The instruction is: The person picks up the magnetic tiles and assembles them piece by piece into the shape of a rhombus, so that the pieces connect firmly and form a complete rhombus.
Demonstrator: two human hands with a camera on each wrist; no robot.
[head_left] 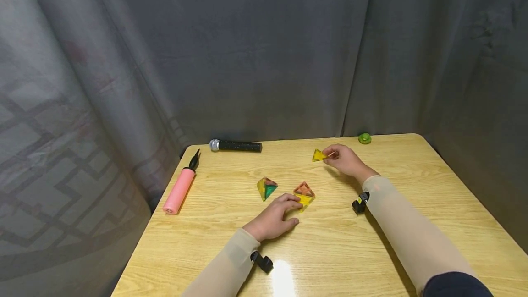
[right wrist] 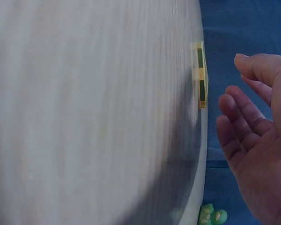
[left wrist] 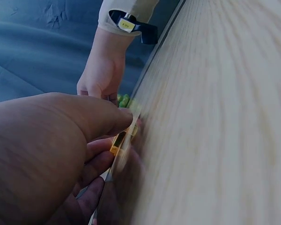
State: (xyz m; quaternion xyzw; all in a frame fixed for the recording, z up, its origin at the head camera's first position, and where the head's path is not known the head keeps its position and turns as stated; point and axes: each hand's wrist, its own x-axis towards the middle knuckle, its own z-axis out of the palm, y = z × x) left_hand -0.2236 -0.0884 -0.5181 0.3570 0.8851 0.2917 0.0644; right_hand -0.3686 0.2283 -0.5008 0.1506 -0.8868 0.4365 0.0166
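My left hand (head_left: pixel 274 218) rests low over the table, its fingers touching a yellow triangular magnetic tile (head_left: pixel 304 200). The thumb stands apart from the fingers. An orange triangular tile (head_left: pixel 304 189) adjoins the yellow one on its far side. Farther back, my right hand (head_left: pixel 346 162) hovers beside another yellow triangular tile (head_left: pixel 317 155). In the right wrist view that tile (right wrist: pixel 201 75) lies flat, with a gap between it and the loosely bent fingers (right wrist: pixel 241 117). Left of the middle sits a small piece made of yellow, green and red triangular tiles (head_left: pixel 267 188).
A pink hand pump (head_left: pixel 180 190) with a black nozzle lies along the left edge of the wooden table (head_left: pixel 222 251). At the back edge are a black microphone (head_left: pixel 239 146) and a small green toy (head_left: pixel 365 138). Grey curtains (head_left: pixel 255 58) hang behind and beside the table.
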